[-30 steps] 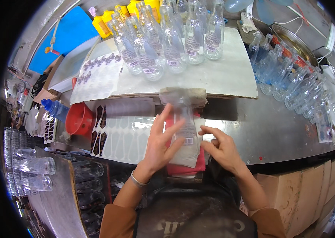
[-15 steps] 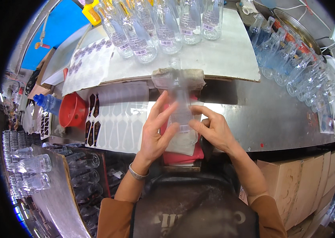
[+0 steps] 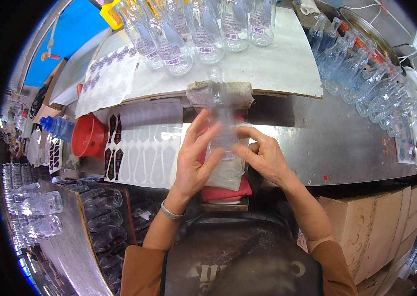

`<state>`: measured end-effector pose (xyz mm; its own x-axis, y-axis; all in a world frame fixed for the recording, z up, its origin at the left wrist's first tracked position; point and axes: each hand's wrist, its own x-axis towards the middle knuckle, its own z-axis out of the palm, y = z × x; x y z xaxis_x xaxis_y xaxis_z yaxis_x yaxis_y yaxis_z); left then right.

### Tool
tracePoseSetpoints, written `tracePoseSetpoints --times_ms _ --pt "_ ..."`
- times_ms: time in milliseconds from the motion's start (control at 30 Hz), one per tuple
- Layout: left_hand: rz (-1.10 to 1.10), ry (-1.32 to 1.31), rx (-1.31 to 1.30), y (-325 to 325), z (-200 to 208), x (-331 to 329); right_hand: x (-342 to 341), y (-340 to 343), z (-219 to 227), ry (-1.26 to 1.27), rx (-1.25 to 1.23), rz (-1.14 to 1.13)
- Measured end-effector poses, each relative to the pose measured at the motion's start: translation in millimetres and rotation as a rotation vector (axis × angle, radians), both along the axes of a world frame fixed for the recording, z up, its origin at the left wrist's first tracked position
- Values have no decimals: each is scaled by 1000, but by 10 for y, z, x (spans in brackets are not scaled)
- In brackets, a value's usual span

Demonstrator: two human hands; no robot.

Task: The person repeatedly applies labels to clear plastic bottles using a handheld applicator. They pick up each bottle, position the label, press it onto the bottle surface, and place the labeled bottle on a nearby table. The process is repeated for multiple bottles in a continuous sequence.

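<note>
A clear glass bottle lies before me with its neck pointing away, blurred by motion. Its neck rests over a rolled, worn cloth pad; white and red cloths lie under its body. Along the bottle's left side, my left hand has its fingers stretched and its thumb apart, touching the glass. From the right, my right hand meets the bottle with the thumb tip beside the printed back label. Its index finger is bent and apart from the thumb; the other fingers are partly hidden.
Several labelled bottles stand on the white board ahead. Bare bottles crowd the right. Label sheets, a red bowl and a blue-capped plastic bottle are at left. Cardboard boxes stand at lower right.
The view has shifted slightly. Both hands stay beside the bottle in nearly the same pose, the right thumb a little more to the left. The bottle remains blurred.
</note>
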<state>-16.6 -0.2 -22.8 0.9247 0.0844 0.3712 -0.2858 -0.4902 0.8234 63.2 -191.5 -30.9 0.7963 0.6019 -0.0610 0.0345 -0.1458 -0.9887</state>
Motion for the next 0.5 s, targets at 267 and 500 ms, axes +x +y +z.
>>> tracePoseSetpoints --times_ms 267,500 --pt "12 -3 9 -4 -19 -2 6 -1 15 10 0 11" --pt "22 -11 20 -13 -26 5 106 -114 -167 321 142 -106"
